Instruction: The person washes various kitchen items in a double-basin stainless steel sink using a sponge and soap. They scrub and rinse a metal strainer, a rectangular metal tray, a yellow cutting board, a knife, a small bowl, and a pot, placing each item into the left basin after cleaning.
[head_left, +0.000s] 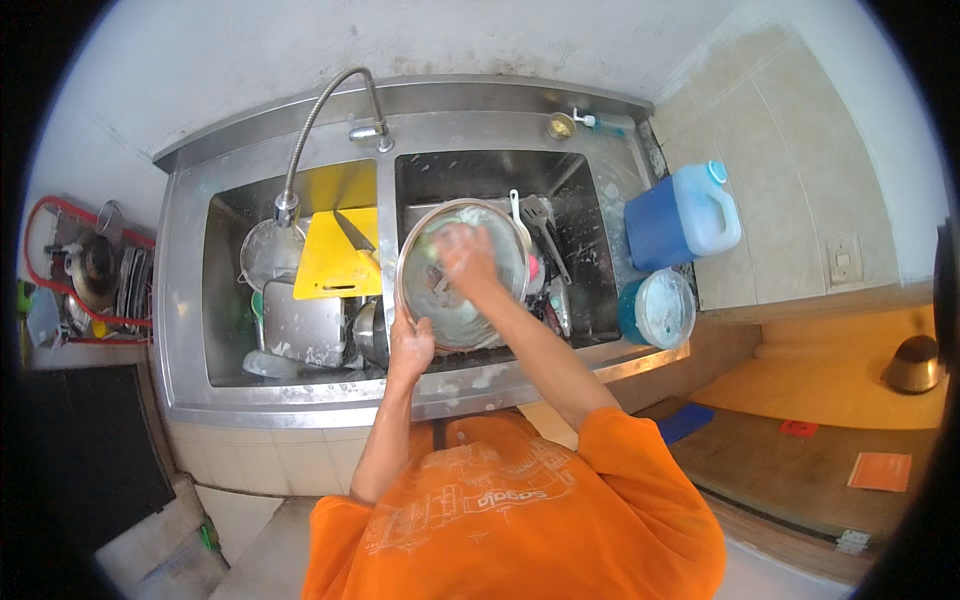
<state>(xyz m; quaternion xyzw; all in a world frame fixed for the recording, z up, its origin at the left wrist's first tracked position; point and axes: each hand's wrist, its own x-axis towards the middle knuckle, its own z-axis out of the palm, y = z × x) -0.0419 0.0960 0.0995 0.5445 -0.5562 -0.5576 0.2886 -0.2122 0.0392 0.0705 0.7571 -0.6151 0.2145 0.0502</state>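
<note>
My left hand (412, 346) grips the near-left rim of a large round pan or lid (480, 322) with a copper-coloured edge. It is tilted over the right sink basin, its surface streaked with suds. Blurred by motion, my right hand (471, 259) presses on its inner face. A soapy greenish scrubber (436, 241) shows at those fingers, partly hidden by them and by foam. Right of the pan or lid, a white-handled utensil (517, 214) and a slotted spatula (544, 225) lean in the basin.
The left basin holds a yellow cutting board (330, 259) with a knife (356, 234) on it, a strainer (270, 247) and a metal tray (304, 322). A flexible faucet (300, 142) hangs above. At right stand a blue-liquid jug (664, 221) and a soapy tub (664, 309).
</note>
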